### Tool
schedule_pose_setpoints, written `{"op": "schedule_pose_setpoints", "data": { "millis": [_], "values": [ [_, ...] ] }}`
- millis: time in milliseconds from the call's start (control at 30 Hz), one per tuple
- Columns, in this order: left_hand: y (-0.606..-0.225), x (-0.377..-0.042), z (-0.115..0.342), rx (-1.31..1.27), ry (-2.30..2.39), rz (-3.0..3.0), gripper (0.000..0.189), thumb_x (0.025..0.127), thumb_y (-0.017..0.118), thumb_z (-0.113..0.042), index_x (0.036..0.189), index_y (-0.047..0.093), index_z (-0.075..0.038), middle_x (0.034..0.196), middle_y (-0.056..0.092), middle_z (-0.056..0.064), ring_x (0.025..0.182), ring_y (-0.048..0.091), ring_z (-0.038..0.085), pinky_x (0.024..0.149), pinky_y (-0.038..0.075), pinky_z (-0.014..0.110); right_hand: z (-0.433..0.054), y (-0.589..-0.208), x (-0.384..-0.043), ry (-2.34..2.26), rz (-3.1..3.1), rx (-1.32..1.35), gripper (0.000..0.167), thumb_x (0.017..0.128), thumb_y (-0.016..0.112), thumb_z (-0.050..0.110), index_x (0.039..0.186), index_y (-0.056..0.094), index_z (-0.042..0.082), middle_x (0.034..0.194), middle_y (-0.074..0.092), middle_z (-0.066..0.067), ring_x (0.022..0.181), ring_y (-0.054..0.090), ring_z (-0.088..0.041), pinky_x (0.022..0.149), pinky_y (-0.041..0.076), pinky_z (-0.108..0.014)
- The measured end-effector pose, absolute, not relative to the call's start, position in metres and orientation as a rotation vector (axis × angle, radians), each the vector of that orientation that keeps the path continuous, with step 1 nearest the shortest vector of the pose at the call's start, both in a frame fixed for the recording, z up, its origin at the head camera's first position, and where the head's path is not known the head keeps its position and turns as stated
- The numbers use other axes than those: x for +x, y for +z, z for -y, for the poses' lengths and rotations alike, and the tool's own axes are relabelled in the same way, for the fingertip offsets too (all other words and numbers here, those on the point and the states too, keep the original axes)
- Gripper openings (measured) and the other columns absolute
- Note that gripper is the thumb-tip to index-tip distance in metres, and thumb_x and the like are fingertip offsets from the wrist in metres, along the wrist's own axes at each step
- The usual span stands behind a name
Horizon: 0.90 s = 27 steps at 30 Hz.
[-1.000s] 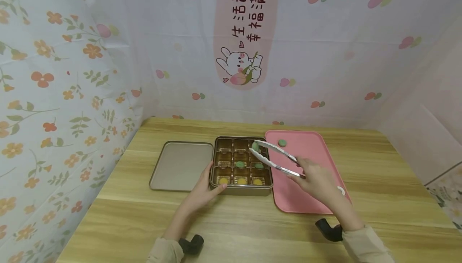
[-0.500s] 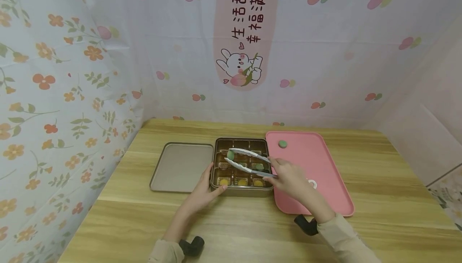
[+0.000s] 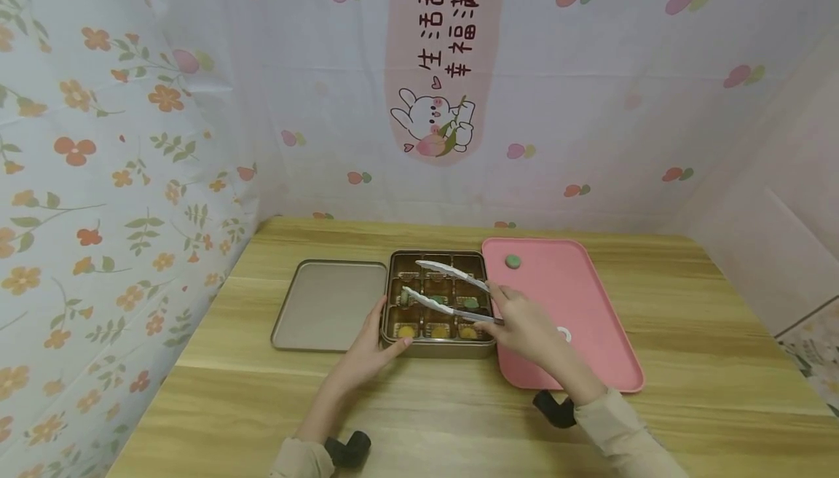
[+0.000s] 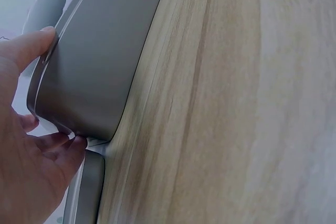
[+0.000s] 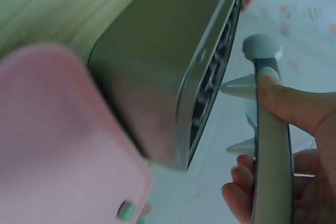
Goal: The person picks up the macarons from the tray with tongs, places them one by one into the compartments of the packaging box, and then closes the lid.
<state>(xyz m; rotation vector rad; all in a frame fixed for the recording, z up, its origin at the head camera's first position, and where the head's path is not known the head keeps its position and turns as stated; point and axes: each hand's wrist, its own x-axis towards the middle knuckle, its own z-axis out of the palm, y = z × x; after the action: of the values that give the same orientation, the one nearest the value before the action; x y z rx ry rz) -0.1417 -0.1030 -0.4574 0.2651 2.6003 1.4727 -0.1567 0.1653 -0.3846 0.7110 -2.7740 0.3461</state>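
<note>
Two hands work at a metal tin that stands near the middle of the worktop, its inside split into a grid of small compartments. The left hand rests against the tin's front left corner, thumb up along the left wall and fingers laid fairly straight along the front wall; the left wrist view shows the fingertips touching the rounded corner, not curled round it. The right hand sits just beyond the tin's right wall, over the left edge of a pink tray, and grips the handle end of a pair of white tongs. The tongs reach leftward from the hand across the tin, arms spread apart, one tip over the back row and the other over the middle row at the left, where a green piece lies right at the tip; whether the tip touches it cannot be told. Other green pieces sit in the middle row and yellow pieces in the front row. One more green sweet lies alone at the tray's back left corner, well apart from the hand. The tin's lid lies flat just left of the tin.
</note>
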Motion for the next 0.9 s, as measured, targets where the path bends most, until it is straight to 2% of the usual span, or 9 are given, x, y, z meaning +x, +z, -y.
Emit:
{"op": "schedule_pose_setpoints", "data": {
  "millis": [233,467,533,667,767,900],
  "values": [
    [-0.456,-0.142,0.103,0.265,1.463,-2.602,0.095,0.083,0.061,-0.046,0.148,0.002,-0.012,0.153,0.006,0.020,0.138,0.013,0.042,0.109,0.017,0.060,-0.202,-0.385,-0.165,0.569,2.777,0.458,0.057,0.074,0.075,0.022,0.116,0.050,-0.007,0.095,0.062,-0.021,0.069,0.059,-0.026,0.054,0.049,-0.035],
    [-0.456,-0.142,0.104,0.264,1.469,-2.599,0.094,0.083,0.062,-0.044,0.148,0.002,-0.011,0.153,0.005,0.019,0.138,0.013,0.042,0.109,0.017,0.061,-0.239,-0.396,-0.173,0.639,2.813,0.250,0.053,0.078,0.072,0.026,0.111,0.049,-0.009,0.099,0.060,-0.027,0.076,0.061,-0.034,0.058,0.051,-0.042],
    [-0.456,-0.142,0.104,0.264,1.469,-2.593,0.094,0.083,0.062,-0.044,0.148,0.001,-0.012,0.153,0.005,0.019,0.138,0.012,0.042,0.109,0.017,0.061,-0.247,-0.401,-0.174,0.663,2.833,0.210,0.050,0.079,0.071,0.027,0.108,0.050,-0.008,0.096,0.060,-0.027,0.071,0.060,-0.030,0.055,0.049,-0.039],
    [-0.458,-0.142,0.104,0.262,1.475,-2.583,0.094,0.083,0.062,-0.043,0.148,0.001,-0.012,0.153,0.005,0.019,0.138,0.012,0.042,0.109,0.017,0.061,-0.259,-0.411,-0.177,0.640,2.861,0.138,0.046,0.077,0.072,0.029,0.099,0.052,-0.007,0.081,0.060,-0.020,0.058,0.052,-0.021,0.048,0.041,-0.032],
    [-0.458,-0.142,0.104,0.263,1.478,-2.579,0.094,0.083,0.062,-0.044,0.148,0.001,-0.012,0.153,0.005,0.019,0.138,0.012,0.042,0.109,0.016,0.061,-0.265,-0.416,-0.179,0.605,2.869,0.108,0.045,0.077,0.072,0.029,0.095,0.052,-0.007,0.075,0.058,-0.019,0.056,0.052,-0.024,0.048,0.041,-0.037],
    [-0.458,-0.142,0.104,0.264,1.478,-2.578,0.094,0.084,0.062,-0.043,0.148,0.001,-0.012,0.153,0.005,0.019,0.139,0.011,0.041,0.109,0.016,0.061,-0.268,-0.420,-0.181,0.547,2.909,0.075,0.046,0.077,0.071,0.030,0.095,0.051,-0.008,0.080,0.060,-0.023,0.063,0.058,-0.034,0.054,0.045,-0.047]
  ]
}}
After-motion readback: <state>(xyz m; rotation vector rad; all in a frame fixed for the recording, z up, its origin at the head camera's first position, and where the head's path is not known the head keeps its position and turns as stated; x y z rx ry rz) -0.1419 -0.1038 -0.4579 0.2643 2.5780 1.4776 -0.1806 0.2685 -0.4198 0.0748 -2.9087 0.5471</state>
